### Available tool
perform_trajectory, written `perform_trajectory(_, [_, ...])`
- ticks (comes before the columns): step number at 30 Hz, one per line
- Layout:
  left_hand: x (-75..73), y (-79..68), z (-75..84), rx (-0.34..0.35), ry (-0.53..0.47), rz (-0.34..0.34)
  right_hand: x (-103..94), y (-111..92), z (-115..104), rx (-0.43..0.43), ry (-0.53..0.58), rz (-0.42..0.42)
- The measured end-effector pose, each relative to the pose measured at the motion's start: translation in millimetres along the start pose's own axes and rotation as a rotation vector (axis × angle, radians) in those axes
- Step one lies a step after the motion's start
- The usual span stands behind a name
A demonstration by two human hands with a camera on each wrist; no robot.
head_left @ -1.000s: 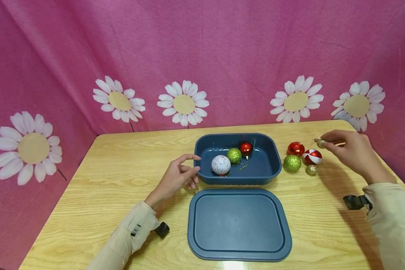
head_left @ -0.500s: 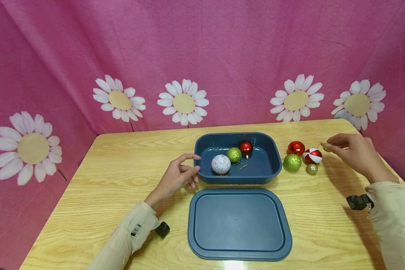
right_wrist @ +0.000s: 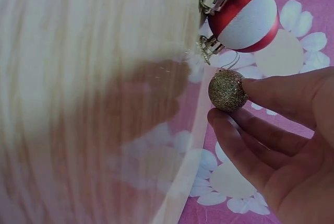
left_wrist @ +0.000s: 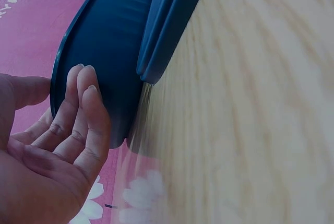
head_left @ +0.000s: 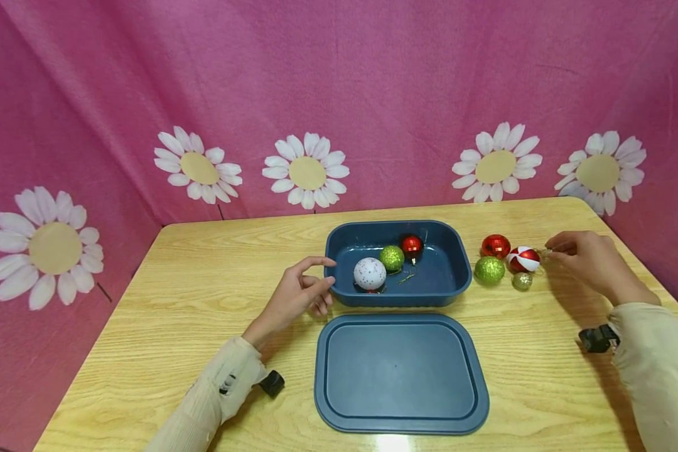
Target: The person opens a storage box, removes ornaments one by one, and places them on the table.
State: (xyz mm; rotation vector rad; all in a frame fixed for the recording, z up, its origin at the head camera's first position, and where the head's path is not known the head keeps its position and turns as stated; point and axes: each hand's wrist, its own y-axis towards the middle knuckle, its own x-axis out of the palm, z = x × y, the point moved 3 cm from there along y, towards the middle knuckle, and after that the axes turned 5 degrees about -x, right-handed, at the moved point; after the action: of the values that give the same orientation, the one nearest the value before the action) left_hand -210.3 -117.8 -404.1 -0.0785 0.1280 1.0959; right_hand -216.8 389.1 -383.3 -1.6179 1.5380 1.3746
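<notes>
Right hand [head_left: 593, 260] has the pinched ball [right_wrist: 228, 90] in its fingertips, so going left from that grip: a nearest ball [head_left: 523, 259] sits just beside it, a second ball [head_left: 522, 281] right in front of that one. A bit further left there's a third ball [head_left: 489, 270], with a fourth ball [head_left: 495, 247] behind it. Past those is the box [head_left: 437, 296], with balls [head_left: 392, 258] in a slanting row inside. Left hand [head_left: 294, 292] is at the box's end furthest from the grip. The lid [head_left: 401, 373] lies on the table [head_left: 215, 270], left of the grip and nearer the person, in front of the box. Curtain [head_left: 395, 94] is behind everything.
</notes>
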Motion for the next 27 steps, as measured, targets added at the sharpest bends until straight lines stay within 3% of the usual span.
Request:
perform_trajectory(10, [0.3,-1.1,-1.0,0.017,-0.001,-0.011,7.5,-0.8,1.6,0.032,0.015,-0.048])
perform_trajectory(18, [-0.4,-1.8,-0.3,0.005,-0.004,-0.003,2.3,-1.2,-0.4,0.034,-0.001,-0.069])
perform_trajectory(22, [0.0,-2.2,0.3,-0.021,-0.004,0.003,-3.8,-0.7,-4.0,0.025,-0.008,-0.057])
perform_trajectory(27, [0.6,-2.2,0.1,-0.012,-0.013,0.002,-15.0,0.9,-15.7,-0.006,-0.041,0.018])
